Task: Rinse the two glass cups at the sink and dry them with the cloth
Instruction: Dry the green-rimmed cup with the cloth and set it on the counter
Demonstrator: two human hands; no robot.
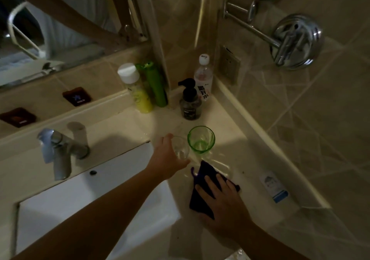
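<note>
- The left hand [167, 155] reached out over the corner of the sink [96, 197] with a straight arm.
- Its fingers and thumb were curled round the clear cup [181, 148], which stood on the counter [236, 139] just right of the sink.
- The green cup [201, 141] stood upright on the counter, touching or almost touching the clear cup, on the side away from the sink.
- A little water sat in the bottom of the green cup.
- The right hand [222, 199] lay flat on the purple cloth [202, 187], fingers straight and spread, pressing down.
- The cloth lay on the counter right of the sink, nearer the person than the cups.
- The two hands were apart, each on its own thing.
- The tap [60, 149] stood at the back of the sink, well left of the cups.
- Some bottles [144, 87] stood in the corner behind the cups, far from the sink's front.
- A black pump bottle [189, 103] stood behind the green cup.
- A small card [274, 186] lay on the counter, right of the cloth.
</note>
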